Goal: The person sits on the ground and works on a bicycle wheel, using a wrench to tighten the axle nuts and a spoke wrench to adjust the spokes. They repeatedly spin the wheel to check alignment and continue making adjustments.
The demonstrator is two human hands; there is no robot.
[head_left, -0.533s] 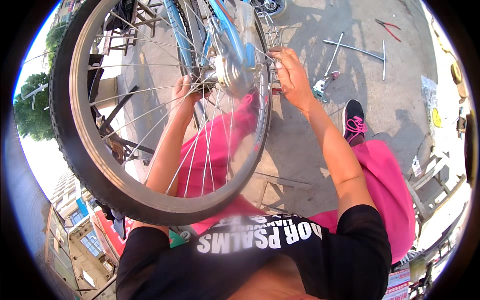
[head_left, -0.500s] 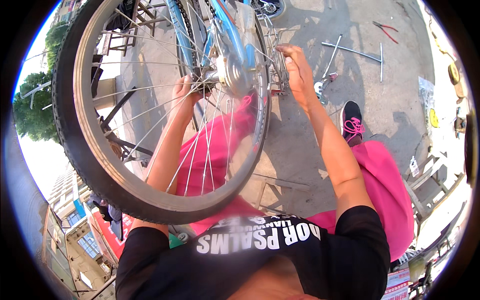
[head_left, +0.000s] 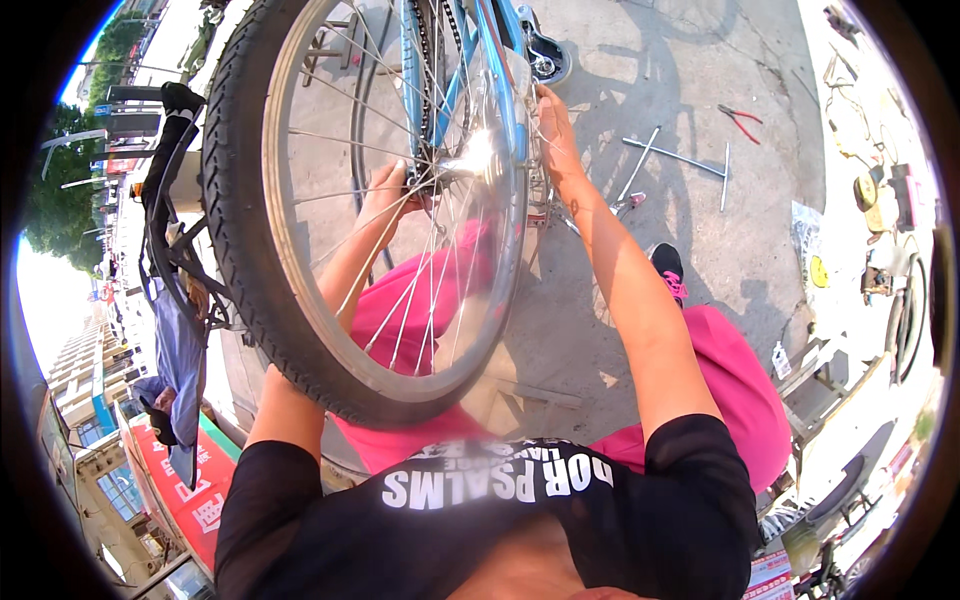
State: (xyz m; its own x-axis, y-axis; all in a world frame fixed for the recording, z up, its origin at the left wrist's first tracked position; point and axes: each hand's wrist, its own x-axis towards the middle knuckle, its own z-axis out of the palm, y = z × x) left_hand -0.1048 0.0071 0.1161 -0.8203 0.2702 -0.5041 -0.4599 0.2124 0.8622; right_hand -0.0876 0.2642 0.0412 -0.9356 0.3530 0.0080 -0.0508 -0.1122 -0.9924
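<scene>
A bicycle wheel (head_left: 240, 200) with a black tyre and thin spokes stands tilted before me, set in a light blue frame (head_left: 412, 75). A black chain (head_left: 455, 35) runs along that frame. Through the spokes, my left hand (head_left: 383, 197) shows closed at the axle end, its thumb up; its other fingertips are partly hidden. On the wheel's other side, my right hand (head_left: 560, 140) lies against thin metal bars (head_left: 536, 165) beside the frame. Its fingertips are partly covered, so its grip is unclear. Glare blurs the shiny hub (head_left: 480, 150).
To the right on the concrete lie red-handled pliers (head_left: 740, 122), a T-shaped metal bar tool (head_left: 680, 158) and a crossing metal rod (head_left: 640, 165). A pedal and crank (head_left: 545, 55) stick out beyond the frame. Parts and a tyre (head_left: 908, 320) crowd the right edge; a red board (head_left: 180, 480) stands left.
The wheel appears farther right in view, its far side higher. My right hand has come in from beside the bars to lie against them. My left hand stays at the axle.
</scene>
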